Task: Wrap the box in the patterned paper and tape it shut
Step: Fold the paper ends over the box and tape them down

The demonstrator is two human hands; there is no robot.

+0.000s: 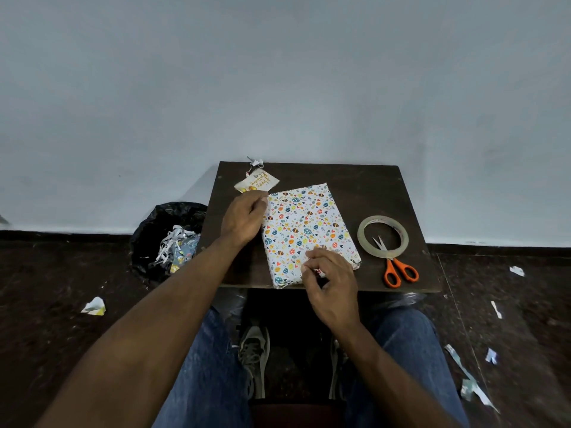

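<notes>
Now our wrapped box (306, 233) lies on the small table (364, 193); our left hand (244, 217) curls against its far-left edge, our right hand (330, 282) pinches its near edge.

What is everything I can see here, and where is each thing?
wrapped box: one, white paper with coloured eggs and hearts, middle of the table
table: one, dark brown, against the wall
gift tag: one, cream with gold writing, far left table corner
tape roll: one, clear, right of the box
scissors: one, orange handles, blades lying inside the tape roll
bin bag: one, black, holding paper scraps, floor left of the table
paper scraps: several, scattered on the floor
left hand: at the box's left edge
right hand: pinching something small at the box's near edge
</notes>
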